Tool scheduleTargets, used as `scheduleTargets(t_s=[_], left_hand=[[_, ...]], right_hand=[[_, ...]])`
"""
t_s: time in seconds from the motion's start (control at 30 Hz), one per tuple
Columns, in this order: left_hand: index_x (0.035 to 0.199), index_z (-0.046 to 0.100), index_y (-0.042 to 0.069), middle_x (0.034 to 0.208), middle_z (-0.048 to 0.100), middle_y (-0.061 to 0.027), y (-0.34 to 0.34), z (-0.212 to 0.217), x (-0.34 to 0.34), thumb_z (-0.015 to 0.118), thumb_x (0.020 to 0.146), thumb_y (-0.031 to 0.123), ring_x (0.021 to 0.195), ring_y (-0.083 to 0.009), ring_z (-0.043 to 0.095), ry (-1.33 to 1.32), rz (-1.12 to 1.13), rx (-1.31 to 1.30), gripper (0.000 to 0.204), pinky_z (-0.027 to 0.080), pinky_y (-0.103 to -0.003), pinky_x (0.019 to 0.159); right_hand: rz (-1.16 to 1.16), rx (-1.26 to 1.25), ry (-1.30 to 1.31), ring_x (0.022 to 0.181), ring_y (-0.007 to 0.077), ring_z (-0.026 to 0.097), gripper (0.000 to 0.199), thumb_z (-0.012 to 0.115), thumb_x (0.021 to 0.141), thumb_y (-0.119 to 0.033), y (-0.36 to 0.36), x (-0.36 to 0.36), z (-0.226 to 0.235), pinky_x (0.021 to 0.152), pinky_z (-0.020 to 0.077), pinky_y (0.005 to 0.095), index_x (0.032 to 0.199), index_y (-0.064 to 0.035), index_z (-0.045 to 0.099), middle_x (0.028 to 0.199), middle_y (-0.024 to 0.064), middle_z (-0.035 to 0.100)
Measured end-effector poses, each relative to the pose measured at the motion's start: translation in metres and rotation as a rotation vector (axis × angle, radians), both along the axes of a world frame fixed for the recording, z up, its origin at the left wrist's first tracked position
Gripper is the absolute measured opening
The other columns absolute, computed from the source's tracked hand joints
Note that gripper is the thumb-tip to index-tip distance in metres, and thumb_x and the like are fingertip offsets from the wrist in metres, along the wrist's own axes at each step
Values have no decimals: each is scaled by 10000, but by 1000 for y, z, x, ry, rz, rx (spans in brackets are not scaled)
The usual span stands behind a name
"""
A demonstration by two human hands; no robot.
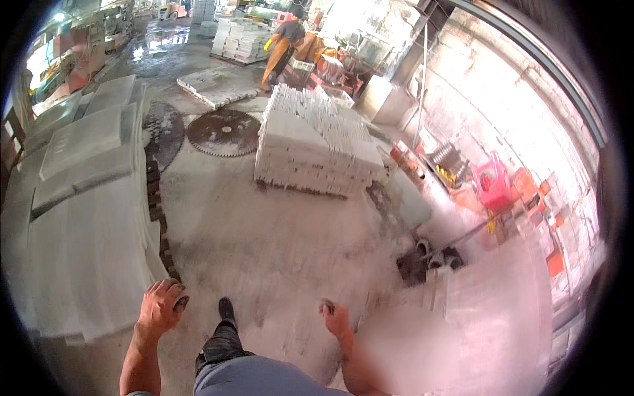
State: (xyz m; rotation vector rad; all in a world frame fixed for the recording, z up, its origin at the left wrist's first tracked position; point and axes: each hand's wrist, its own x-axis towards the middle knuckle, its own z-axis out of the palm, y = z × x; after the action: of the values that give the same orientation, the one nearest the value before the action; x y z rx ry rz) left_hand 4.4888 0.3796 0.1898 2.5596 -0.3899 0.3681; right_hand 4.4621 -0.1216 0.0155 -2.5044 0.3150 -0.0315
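Note:
My left hand (162, 306) hangs at the near left, beside the near corner of a stack of large pale stone slabs (86, 244). Its fingers are curled closed, and a dark patch shows at them; whether they hold anything is hidden. Out in front of my body, my right hand (335, 319) is above the dusty floor, its fingers also bent in, with dark tips. What it holds, if anything, cannot be made out. Between the two hands my dark shoe (226, 309) is on the floor.
Ahead stands a block of stacked pale stone strips (317, 145). A toothed round saw blade (224, 133) lies left of it. A pink plastic stool (492, 181) is by the right wall. Farther off, a person in an orange apron (280, 56) stands near another slab stack (241, 39).

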Motion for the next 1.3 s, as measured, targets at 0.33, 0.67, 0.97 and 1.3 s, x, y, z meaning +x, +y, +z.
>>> scheduleTargets(t_s=[0.33, 0.67, 0.97, 1.3], left_hand=[[1051, 654, 46, 1032, 664, -131, -20, 9, 379, 690, 829, 204, 979, -326, 633, 231, -362, -67, 275, 508, -427, 857], [1213, 611, 55, 1135, 654, -201, 104, -218, 623, 625, 873, 343, 1071, -379, 609, 1145, 307, 128, 445, 490, -475, 899], [1046, 691, 40, 1113, 669, -199, 223, -310, 597, 627, 858, 369, 1033, -361, 629, 1627, 969, -243, 385, 498, -452, 850], [1172, 631, 17, 1074, 661, -253, 412, -248, 1120, 651, 849, 336, 1003, -373, 648, 1118, 799, -473, 455, 503, -452, 858]], right_hand=[[-244, -128, 729, 944, 350, 658, 349, 630, 830, -306, -25, 109, -82, 825, 516, 441, 1088, -80, 694, 971, 184, 698], [134, -297, 490, 879, 387, 646, 308, 546, 913, -251, 56, 542, -178, 720, 511, 483, 1031, -3, 687, 922, 200, 684], [294, -59, 70, 787, 388, 645, 266, 638, 897, -277, 293, 1190, -66, 707, 487, 460, 874, -21, 708, 792, 198, 676], [-75, -248, 35, 722, 409, 639, 452, 645, 893, -412, 432, 1419, -52, 686, 476, 489, 827, 32, 694, 745, 225, 668]])
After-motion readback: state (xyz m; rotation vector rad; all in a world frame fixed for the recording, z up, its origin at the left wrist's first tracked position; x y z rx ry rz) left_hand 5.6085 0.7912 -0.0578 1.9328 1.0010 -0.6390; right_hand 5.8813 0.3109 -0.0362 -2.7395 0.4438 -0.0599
